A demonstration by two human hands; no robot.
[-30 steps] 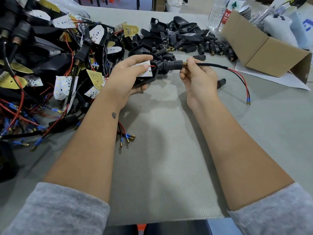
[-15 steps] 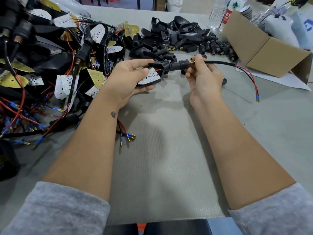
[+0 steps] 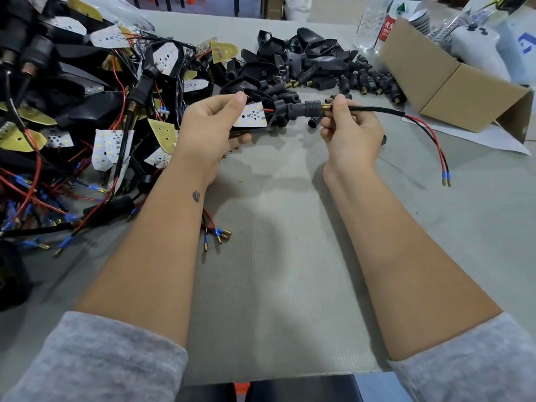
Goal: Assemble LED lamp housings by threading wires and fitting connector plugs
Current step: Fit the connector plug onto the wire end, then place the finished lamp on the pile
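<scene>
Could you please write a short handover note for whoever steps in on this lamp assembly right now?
Left hand holds the lamp housing with its white LED board facing up.
Right hand pinches the black cable at the brass fitting, beside the black connector plug.
Done: the cable runs through the plug to the housing; red and black leads hang free on the right.
Left: whether the plug is fully seated cannot be told, so check it. Finished units pile at left, loose plugs behind.

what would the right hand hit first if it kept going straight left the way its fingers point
Probably the black connector plug just past the right hand, which pinches the cable beside the brass thread; depth looks matched, since both sit on one cable.
</scene>
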